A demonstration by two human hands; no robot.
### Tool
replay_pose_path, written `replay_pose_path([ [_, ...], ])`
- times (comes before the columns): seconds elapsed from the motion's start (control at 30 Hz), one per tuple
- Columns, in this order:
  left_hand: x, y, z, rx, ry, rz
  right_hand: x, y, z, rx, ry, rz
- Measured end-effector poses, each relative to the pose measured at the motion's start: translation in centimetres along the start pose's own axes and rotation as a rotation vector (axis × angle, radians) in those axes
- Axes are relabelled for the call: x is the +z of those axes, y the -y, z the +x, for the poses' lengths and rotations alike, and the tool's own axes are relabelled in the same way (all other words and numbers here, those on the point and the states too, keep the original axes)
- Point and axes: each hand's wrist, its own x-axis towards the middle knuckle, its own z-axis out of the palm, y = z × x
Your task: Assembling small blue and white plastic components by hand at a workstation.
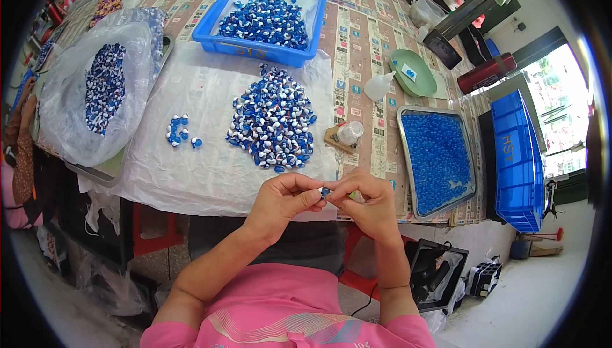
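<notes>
Near the table's front edge, a small blue and white bead-like piece (324, 192) is pinched between the fingertips of my two hands. My left hand (284, 204) grips it with thumb and forefinger. From the other side, my right hand (370, 206) has its fingers closed at the piece; a bit of something green shows between them, too small to name. Just beyond the hands lies a large heap of similar blue and white pieces (271, 118) on white sheeting (197, 185). A small group of the same pieces (178, 130) sits apart to its left.
A blue bin (261, 54) with more pieces stands behind the heap. At left is a clear plastic bag (64, 112) of them. To the right are a small jar (350, 133), a squeeze bottle (378, 86), a green dish (428, 86) and a metal tray (417, 204) of blue beads.
</notes>
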Motion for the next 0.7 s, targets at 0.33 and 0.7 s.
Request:
replay_pose_path([
  [0.33,0.8,0.4,0.2,-0.036,0.024,-0.009,-1.5,-0.1,-0.4,0.093,0.057,0.051],
  [0.7,-0.3,-2.4,-1.2,0.101,-0.165,0.214,-9.1,-1.4,-1.9,-0.164,-0.363,-0.468],
])
